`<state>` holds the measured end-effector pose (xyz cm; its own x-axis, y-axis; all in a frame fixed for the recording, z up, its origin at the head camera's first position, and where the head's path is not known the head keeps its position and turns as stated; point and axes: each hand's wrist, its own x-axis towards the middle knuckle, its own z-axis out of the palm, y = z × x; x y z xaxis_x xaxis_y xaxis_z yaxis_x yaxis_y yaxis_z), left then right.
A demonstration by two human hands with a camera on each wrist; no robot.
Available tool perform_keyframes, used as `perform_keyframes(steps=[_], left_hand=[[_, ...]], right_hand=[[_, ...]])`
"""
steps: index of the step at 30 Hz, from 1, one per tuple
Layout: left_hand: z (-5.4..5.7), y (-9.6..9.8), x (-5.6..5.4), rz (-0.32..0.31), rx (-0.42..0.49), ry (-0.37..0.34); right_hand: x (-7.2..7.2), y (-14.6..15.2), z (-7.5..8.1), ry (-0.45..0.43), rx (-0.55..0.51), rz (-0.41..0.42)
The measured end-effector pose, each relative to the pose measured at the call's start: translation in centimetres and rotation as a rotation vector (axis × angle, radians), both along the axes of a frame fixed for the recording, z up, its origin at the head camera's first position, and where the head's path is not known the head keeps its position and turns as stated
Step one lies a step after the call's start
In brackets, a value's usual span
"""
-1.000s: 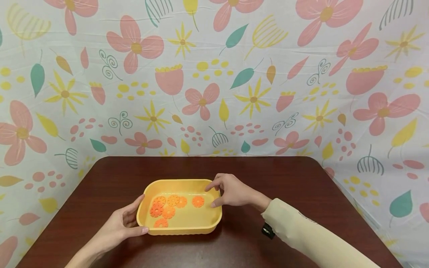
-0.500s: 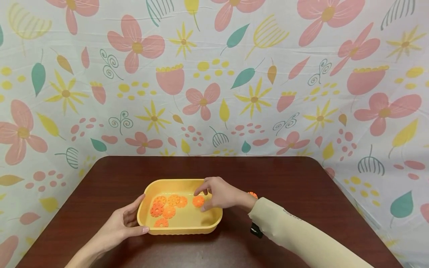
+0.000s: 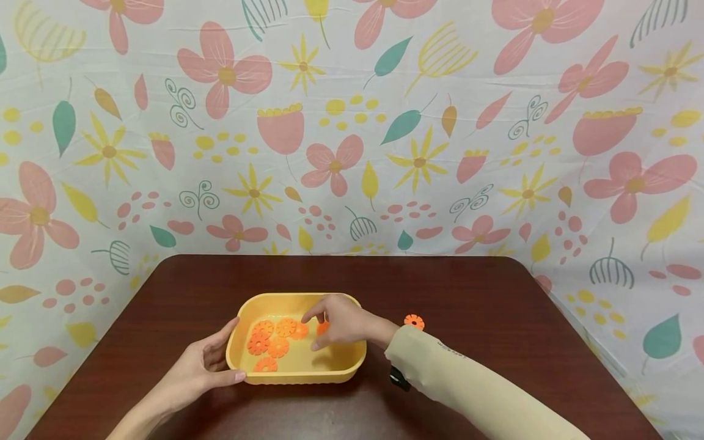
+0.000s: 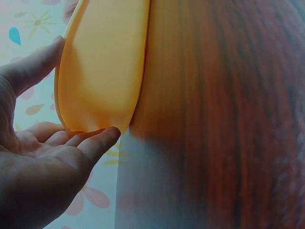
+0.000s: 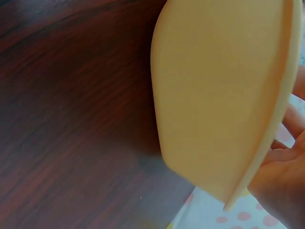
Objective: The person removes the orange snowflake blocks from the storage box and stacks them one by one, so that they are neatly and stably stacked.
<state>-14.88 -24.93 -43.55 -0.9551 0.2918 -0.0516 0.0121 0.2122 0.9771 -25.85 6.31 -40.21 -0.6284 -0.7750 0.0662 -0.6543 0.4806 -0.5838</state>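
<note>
**Eight orange discs [image 3: 278, 348]: seven in one yellow tray [image 3: 302, 378], one on the tabletop [image 3: 187, 293]**

The fingers [image 3: 313, 310] of the right hand [image 3: 348, 321] are held bent and apart inside the tray, the thumb spread from the forefinger. One disc, the rightmost of the seven, is partly covered by this hand; whether it is touched cannot be told. The tray's left end is gripped by the left hand [image 3: 189, 370], with its thumb laid at the near corner and its fingers set against the outer wall.

The other six discs are gathered in the left part of the tray, some touching or overlapping; the nearest is partly hidden by the near rim. All seven are contained by the one tray, which is set on the dark wooden tabletop.

The eighth disc [image 3: 414, 317] is seen to the right of the tray, well apart from it, just beyond the cuff of a beige sleeve [image 3: 467, 385]. A small black device [image 3: 398, 379] is seen under that cuff. The tabletop is backed by a flower-printed cloth [image 3: 352, 140].
</note>
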Motion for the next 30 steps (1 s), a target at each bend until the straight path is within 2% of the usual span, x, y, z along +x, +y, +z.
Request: perform_keyframes(steps=[12,30], left_hand=[[0.0,-0.1,-0.1,-0.007,-0.002,0.003],[-0.1,-0.1,0.0,-0.007,0.001,0.012]], right_hand=[[-0.4,-1.6,-1.1,-0.046,0.008,-0.056],[-1.3,-2.3,-2.3,-0.128,0.054,-0.115]])
